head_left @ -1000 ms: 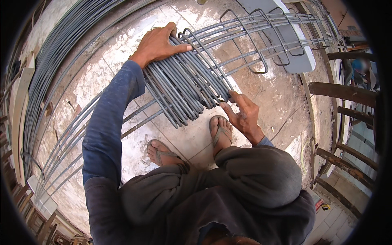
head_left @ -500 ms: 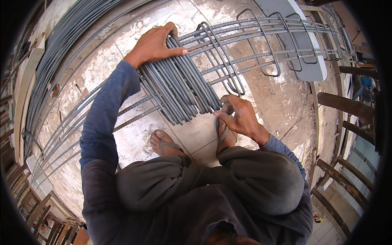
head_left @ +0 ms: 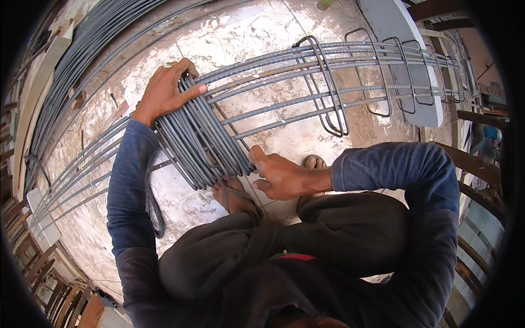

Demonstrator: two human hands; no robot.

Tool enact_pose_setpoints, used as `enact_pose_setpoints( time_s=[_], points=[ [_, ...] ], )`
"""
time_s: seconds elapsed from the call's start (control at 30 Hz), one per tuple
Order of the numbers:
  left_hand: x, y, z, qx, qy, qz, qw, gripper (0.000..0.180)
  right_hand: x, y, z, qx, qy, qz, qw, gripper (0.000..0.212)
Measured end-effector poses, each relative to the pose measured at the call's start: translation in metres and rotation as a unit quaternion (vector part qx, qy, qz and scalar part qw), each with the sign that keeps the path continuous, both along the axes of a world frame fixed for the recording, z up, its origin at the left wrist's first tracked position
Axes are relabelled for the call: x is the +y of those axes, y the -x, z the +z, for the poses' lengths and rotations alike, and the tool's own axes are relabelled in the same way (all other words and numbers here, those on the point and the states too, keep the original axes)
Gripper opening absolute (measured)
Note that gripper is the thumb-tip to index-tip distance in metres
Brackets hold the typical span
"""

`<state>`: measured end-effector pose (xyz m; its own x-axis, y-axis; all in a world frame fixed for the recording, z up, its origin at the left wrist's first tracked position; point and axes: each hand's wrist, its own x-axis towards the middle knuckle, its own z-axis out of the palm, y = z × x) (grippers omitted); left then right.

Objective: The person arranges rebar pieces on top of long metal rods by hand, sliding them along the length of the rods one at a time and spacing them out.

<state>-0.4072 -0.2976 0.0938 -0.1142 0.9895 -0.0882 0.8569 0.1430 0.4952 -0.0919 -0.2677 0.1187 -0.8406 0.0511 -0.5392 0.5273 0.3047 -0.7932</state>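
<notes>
A tight bundle of rectangular steel stirrups sits around several long ribbed rebars. My left hand grips the bundle's far end, thumb across the top and fingers over its far edge. At the near right corner of the bundle, my right hand has its fingers curled against the end stirrups; its fingertips are partly hidden. One stirrup on the bundle's right side leans slightly apart from the others. Farther right, a close pair of stirrups hangs around the same bars, with more spaced stirrups beyond.
Grey slab-like supports lie under the bars at the right and left. Many loose rods run along the far left beside a wooden plank. Dark wooden bars line the right side. My sandalled feet are beneath the bundle's near side.
The stirrup bundle has slid left along the rebars with both hands, widening the gap to the close pair. My right forearm now reaches in from the right across my knee.
</notes>
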Motion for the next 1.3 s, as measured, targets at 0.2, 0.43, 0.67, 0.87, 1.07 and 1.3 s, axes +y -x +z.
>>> enact_pose_setpoints(
  time_s=[0.2, 0.43, 0.67, 0.87, 1.07, 1.3],
  points=[
    [-0.068, 0.064, -0.003, 0.007, 0.018, 0.039, 0.999, 0.041, -0.069, 0.061, -0.025, 0.038, 0.046, 0.023, 0.998, 0.049],
    [-0.138, 0.139, 0.002, -0.134, 0.036, 0.159, 0.977, 0.026, -0.125, 0.119, -0.041, 0.217, 0.1, -0.014, 0.971, 0.029],
    [-0.096, 0.104, 0.009, -0.014, 0.031, 0.166, 0.985, 0.028, 0.02, 0.037, -0.007, 0.273, -0.441, -0.349, 0.781, 0.013],
    [-0.052, 0.041, 0.007, 0.01, -0.017, 0.053, 0.998, 0.033, 0.076, -0.045, -0.03, 0.071, -0.621, -0.393, 0.675, 0.013],
    [-0.073, 0.033, 0.01, 0.07, -0.047, 0.096, 0.992, 0.027, 0.071, -0.036, -0.042, 0.083, -0.617, -0.373, 0.688, 0.011],
    [-0.136, 0.04, 0.001, 0.198, -0.152, 0.206, 0.946, 0.032, 0.042, 0.002, -0.04, 0.19, -0.491, -0.379, 0.761, 0.011]
  ],
)
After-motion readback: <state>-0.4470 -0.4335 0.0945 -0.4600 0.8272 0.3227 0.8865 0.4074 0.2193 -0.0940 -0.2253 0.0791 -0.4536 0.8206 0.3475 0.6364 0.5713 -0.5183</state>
